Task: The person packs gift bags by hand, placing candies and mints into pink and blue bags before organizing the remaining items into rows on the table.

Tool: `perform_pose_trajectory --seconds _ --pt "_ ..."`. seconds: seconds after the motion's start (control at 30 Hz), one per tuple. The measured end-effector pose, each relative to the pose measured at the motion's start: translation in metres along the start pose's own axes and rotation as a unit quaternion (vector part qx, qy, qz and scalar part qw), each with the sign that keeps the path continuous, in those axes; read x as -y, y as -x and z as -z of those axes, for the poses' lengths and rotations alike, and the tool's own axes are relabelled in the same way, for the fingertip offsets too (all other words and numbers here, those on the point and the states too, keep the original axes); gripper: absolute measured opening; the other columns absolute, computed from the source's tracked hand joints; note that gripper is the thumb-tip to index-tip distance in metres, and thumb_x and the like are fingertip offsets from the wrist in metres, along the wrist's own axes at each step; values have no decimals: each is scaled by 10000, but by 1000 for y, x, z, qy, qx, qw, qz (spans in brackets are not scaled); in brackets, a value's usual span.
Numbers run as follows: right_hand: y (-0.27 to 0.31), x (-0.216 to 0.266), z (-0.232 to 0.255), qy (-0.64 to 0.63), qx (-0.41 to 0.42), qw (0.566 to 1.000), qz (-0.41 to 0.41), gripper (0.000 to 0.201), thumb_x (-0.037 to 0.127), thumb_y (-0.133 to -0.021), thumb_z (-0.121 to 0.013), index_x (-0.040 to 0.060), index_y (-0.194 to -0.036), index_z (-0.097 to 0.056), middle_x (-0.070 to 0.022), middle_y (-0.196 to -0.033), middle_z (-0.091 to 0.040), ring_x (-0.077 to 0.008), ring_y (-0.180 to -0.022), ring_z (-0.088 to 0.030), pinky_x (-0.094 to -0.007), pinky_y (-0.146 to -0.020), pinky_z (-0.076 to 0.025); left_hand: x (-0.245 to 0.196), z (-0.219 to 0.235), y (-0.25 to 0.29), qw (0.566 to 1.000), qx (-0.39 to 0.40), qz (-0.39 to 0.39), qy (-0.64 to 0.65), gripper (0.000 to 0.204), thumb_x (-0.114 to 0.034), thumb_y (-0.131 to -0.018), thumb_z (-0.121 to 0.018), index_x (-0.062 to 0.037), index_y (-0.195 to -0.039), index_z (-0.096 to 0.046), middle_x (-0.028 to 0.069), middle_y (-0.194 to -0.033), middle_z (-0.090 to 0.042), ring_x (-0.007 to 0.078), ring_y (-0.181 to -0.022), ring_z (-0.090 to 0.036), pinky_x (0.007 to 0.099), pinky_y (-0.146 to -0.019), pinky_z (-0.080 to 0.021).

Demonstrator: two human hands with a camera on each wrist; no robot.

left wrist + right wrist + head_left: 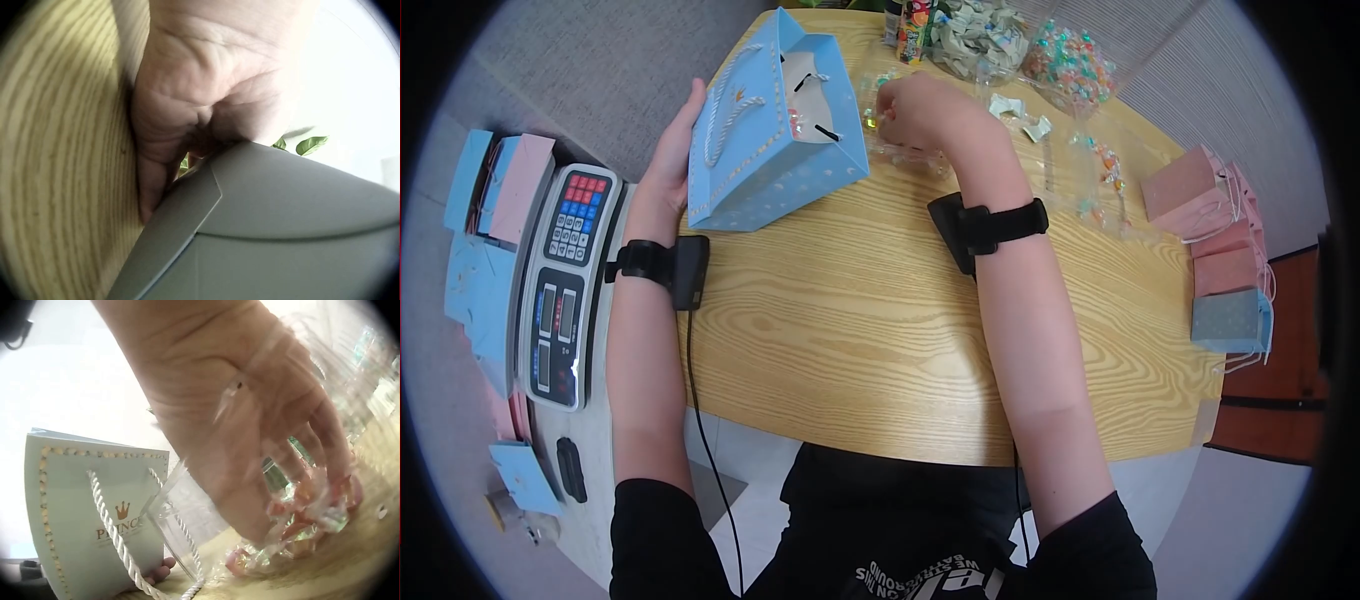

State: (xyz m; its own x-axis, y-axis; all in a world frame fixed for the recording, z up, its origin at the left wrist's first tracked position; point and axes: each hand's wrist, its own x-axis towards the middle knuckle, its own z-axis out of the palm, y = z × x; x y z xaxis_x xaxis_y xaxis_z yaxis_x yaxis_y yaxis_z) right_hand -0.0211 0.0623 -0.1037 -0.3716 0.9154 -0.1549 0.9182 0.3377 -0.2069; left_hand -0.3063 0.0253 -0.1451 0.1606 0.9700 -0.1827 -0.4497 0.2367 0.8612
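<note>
A light blue paper bag (775,185) with white rope handles stands tilted at the table's upper left, its mouth facing the right hand. The left hand (668,160) supports its left side; in the left wrist view that hand (206,94) lies between the bag's side (287,206) and the table, its fingertips partly hidden. Inside a clear plastic bag, the right hand (930,115) has its fingers curled round wrapped candies. The right wrist view shows this hand (262,431) gripping several red and green wrapped candies (303,515), with the blue bag (106,512) beside it.
Clear bags of candies (1070,65), crumpled paper (980,40) and a small carton (915,30) stand at the back. Pink and blue bags (1200,195) line the table's right edge. A scale (565,290) and more bags (485,290) are at the left.
</note>
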Motion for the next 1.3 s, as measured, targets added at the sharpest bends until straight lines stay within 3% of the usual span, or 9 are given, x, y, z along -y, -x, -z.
perform_pose_trajectory --seconds 0.1,0.37,0.43,0.5,0.8,0.97,1.1,1.2,1.3 --pt "0 -4 -2 -16 -32 999 10 315 129 -829 -641 121 -1142 -670 -130 -1021 -694 -286 -940 -669 -377 -797 -537 1 10 -5 1000 12 16 -14 668 -552 -988 -371 -32 -1404 -415 216 -1289 -553 305 -1118 -621 432 -877 -574" --pt "3 -8 4 -58 -71 995 29 230 25 -772 -664 78 -986 -729 -121 -847 -702 -238 -682 -680 -341 -626 -550 0 10 -5 1000 18 18 -5 685 -557 -988 -363 -18 -1408 -405 223 -1300 -545 316 -1130 -612 435 -878 -573" --pt "2 -14 6 -81 -86 992 40 243 47 -761 -687 81 -997 -731 -120 -854 -706 -230 -691 -682 -338 -642 -550 0 7 -3 1000 14 18 -3 687 -557 -986 -372 -15 -1406 -407 223 -1299 -545 316 -1128 -613 433 -876 -573" --pt "2 -22 10 -103 -101 988 51 261 68 -749 -710 83 -1009 -732 -119 -860 -709 -222 -701 -684 -335 -658 -550 0 0 2 1000 6 8 11 550 -475 -1003 -430 21 -1190 -575 149 -1090 -663 184 -942 -681 297 -773 -592" --pt "52 15 73 -239 -194 947 93 268 131 -788 -672 -22 -1006 -695 -188 -834 -693 -244 -757 -678 -323 -709 -527 1 8 -2 999 -22 -2 -28 636 -560 -962 -453 -27 -1303 -523 146 -1168 -634 229 -1036 -656 372 -834 -582" --pt "41 48 55 -354 -262 884 158 266 125 -796 -648 -26 -1011 -692 -185 -837 -700 -250 -743 -678 -334 -694 -526 -1 -4 4 1000 -14 -4 -5 545 -474 -1003 -430 16 -1202 -563 149 -1107 -655 189 -941 -678 305 -784 -590" --pt "62 59 67 -385 -112 904 152 294 139 -818 -653 -26 -1060 -679 -179 -857 -698 -237 -792 -676 -323 -716 -522 -2 -11 8 1000 -11 -3 6 562 -486 -998 -435 18 -1216 -559 153 -1116 -655 198 -959 -678 308 -790 -590" --pt "53 51 58 -467 -121 829 283 291 136 -829 -642 -17 -1075 -671 -164 -889 -700 -225 -829 -673 -315 -741 -521 -2 -14 11 1000 -20 -12 9 567 -490 -995 -439 17 -1216 -563 149 -1107 -660 194 -962 -679 305 -790 -589" --pt "41 49 57 -454 -161 854 198 265 119 -835 -635 8 -1072 -673 -146 -916 -703 -210 -838 -669 -315 -743 -522 -1 -3 4 1000 0 -1 0 560 -484 -999 -434 17 -1213 -566 146 -1104 -662 186 -961 -678 300 -789 -589"
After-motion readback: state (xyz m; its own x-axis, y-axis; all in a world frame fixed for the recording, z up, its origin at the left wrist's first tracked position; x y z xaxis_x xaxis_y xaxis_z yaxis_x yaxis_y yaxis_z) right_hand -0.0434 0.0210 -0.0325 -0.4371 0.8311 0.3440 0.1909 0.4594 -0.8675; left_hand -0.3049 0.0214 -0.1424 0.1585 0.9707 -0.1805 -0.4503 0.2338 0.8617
